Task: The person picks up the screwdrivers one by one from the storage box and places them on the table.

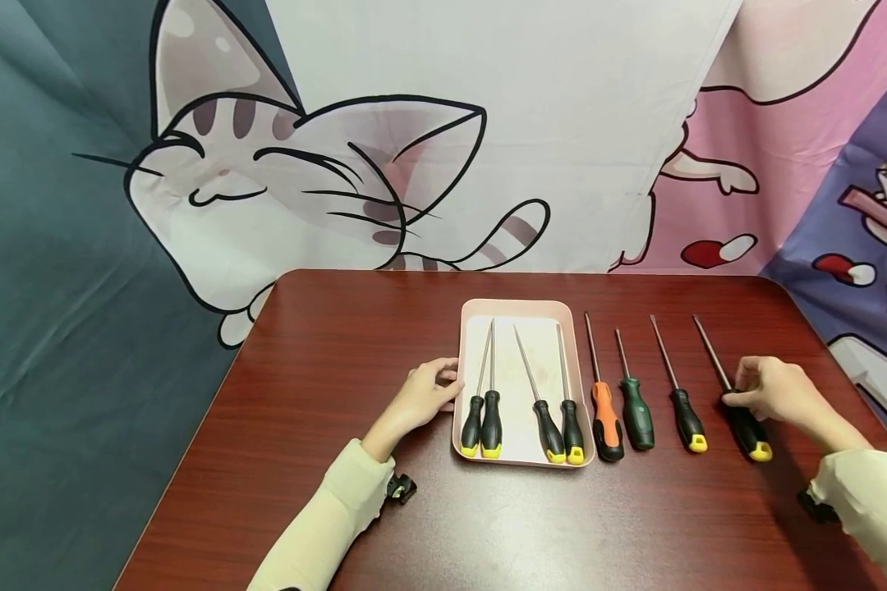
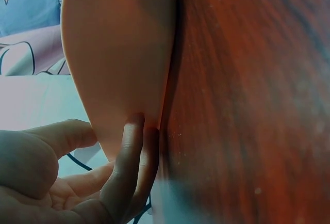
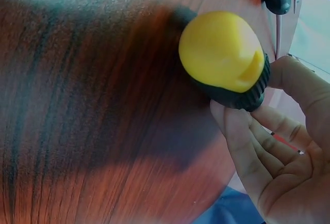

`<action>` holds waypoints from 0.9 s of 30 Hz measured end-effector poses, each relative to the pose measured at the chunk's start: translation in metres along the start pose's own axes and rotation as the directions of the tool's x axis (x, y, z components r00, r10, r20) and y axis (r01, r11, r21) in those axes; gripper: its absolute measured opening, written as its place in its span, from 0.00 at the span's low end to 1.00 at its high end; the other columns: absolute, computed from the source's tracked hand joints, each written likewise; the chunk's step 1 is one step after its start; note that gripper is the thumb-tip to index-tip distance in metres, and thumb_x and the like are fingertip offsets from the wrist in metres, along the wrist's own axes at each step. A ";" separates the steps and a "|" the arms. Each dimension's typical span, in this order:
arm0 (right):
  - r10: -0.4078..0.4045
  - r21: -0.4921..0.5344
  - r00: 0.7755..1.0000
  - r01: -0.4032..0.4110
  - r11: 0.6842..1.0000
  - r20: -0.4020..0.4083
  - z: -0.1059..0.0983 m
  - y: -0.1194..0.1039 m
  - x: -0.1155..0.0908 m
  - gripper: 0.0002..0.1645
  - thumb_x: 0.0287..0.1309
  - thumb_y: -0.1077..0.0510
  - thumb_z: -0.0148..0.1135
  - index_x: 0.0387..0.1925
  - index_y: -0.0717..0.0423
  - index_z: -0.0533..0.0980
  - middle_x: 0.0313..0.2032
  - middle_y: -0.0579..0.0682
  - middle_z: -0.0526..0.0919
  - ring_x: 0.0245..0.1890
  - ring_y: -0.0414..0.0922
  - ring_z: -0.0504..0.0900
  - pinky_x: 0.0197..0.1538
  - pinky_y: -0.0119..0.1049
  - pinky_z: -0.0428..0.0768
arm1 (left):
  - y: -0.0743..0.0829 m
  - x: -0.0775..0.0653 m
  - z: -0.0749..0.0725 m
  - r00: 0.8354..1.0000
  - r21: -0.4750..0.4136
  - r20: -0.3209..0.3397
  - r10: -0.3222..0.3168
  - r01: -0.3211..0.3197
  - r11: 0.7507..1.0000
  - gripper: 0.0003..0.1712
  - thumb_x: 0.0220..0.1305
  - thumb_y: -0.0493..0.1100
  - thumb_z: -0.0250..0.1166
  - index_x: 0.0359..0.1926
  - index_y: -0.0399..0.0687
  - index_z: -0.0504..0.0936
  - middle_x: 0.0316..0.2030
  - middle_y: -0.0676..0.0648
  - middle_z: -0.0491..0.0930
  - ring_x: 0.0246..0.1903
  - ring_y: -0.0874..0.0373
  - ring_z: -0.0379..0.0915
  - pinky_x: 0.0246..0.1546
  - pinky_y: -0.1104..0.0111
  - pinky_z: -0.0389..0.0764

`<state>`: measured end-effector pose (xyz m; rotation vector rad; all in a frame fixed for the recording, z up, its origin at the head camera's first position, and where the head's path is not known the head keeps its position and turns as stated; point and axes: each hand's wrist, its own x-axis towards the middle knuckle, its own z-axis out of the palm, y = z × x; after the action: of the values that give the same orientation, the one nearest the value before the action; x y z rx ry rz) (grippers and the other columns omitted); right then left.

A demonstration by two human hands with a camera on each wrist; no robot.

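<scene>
My left hand (image 1: pixel 423 396) is at the left side of a shallow pink tray (image 1: pixel 517 307), thumb at the rim and fingertips against the outer wall (image 2: pixel 121 53). Inside the tray lie several screwdrivers with black handles and yellow ends, such as the leftmost screwdriver (image 1: pixel 471 423). At the far right of the row on the table, my right hand (image 1: pixel 779 394) pinches the black handle of a screwdriver (image 1: pixel 748 433) between thumb and fingers. Its rounded yellow end (image 3: pixel 221 51) faces the right wrist camera, and its shaft points to the back of the table.
Between tray and right hand lie an orange-and-black screwdriver (image 1: pixel 604 414), a green screwdriver (image 1: pixel 637 414) and a black-and-yellow screwdriver (image 1: pixel 687 419), side by side, tips toward the back. The brown wooden table (image 1: pixel 325 345) ends at a cloth backdrop (image 1: pixel 591 123) with cartoon animals.
</scene>
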<state>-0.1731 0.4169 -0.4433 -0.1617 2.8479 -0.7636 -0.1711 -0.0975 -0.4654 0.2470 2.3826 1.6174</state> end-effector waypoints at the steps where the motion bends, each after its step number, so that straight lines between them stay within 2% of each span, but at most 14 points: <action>1: -0.001 -0.002 1.000 0.001 1.000 -0.002 0.000 0.000 0.000 0.16 0.46 0.62 0.76 0.25 0.60 0.72 0.18 0.46 0.78 0.17 0.46 0.81 0.18 0.35 0.82 | 0.000 0.000 0.000 1.000 0.000 0.001 -0.002 0.002 1.000 0.26 0.69 0.33 0.60 0.66 0.30 0.70 0.49 0.33 0.82 0.34 0.49 0.85 0.31 0.66 0.88; 16: -0.002 -0.019 1.000 0.002 1.000 0.001 0.002 0.001 -0.001 0.18 0.48 0.59 0.76 0.26 0.61 0.72 0.20 0.46 0.78 0.18 0.45 0.81 0.19 0.34 0.82 | 0.002 -0.001 0.000 1.000 0.004 -0.004 -0.008 0.008 1.000 0.25 0.69 0.33 0.61 0.65 0.30 0.71 0.49 0.33 0.82 0.34 0.49 0.85 0.30 0.67 0.88; 27: 0.032 -0.018 0.999 -0.032 0.999 -0.015 0.001 -0.002 -0.003 0.21 0.47 0.56 0.78 0.24 0.60 0.71 0.19 0.45 0.77 0.17 0.45 0.81 0.19 0.35 0.81 | 0.002 -0.001 0.000 1.000 -0.001 -0.005 -0.012 0.012 1.000 0.25 0.69 0.33 0.61 0.66 0.30 0.71 0.49 0.33 0.82 0.34 0.49 0.85 0.30 0.67 0.88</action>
<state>-0.1695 0.4151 -0.4431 -0.1131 2.8651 -0.7362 -0.1705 -0.0968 -0.4635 0.2287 2.3827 1.6158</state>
